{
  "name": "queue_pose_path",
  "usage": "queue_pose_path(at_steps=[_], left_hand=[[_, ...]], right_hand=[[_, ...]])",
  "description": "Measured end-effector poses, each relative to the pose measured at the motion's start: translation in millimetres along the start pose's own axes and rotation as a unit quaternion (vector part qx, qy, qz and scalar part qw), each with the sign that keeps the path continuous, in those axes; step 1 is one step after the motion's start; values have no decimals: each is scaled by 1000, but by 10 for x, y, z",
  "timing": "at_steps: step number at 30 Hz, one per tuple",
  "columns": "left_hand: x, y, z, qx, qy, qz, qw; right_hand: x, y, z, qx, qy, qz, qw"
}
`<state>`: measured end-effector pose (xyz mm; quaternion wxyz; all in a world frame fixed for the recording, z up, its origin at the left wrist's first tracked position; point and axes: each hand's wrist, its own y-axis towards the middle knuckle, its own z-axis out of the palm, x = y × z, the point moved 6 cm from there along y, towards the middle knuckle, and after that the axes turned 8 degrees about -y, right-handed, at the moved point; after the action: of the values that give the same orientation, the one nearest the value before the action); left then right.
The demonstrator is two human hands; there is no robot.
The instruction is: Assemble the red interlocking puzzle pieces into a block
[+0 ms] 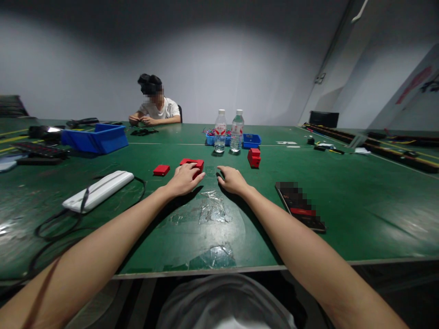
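Note:
My left hand [185,179] lies over the near side of a red block-like part [187,161]. Its fingers rest across the part and the thumb is stretched out apart, so the hand looks open; part of the block is hidden beneath it. My right hand [233,180] rests on the green table with thumb and forefinger apart, holding nothing. A flat red square piece [161,170] lies just left of my left hand. Beyond my right hand stands another red block [254,157] with a stepped top.
Two water bottles [220,132] stand ahead, by small blue trays [252,140]. To the left are a white power bank-like device [99,191] with black cable and a blue bin [96,138]. A phone [300,205] lies right. Across the green table [360,205] sits a person [159,109].

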<state>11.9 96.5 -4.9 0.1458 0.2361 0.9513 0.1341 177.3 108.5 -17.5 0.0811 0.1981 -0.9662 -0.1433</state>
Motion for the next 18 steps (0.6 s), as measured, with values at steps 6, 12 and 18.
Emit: queue_pose_path(at_steps=[6,12,18], left_hand=[[-416,-147,43,80,-78,128,985],[-641,-280,94,113,-104,165,974],[-591,-262,103,124,-84,142,978]], right_hand=[[65,-15,-2,-34,77,-46,995],[88,-24,-20,2,69,-75,995],[21,-20,-114,-36,57,-11,998]])
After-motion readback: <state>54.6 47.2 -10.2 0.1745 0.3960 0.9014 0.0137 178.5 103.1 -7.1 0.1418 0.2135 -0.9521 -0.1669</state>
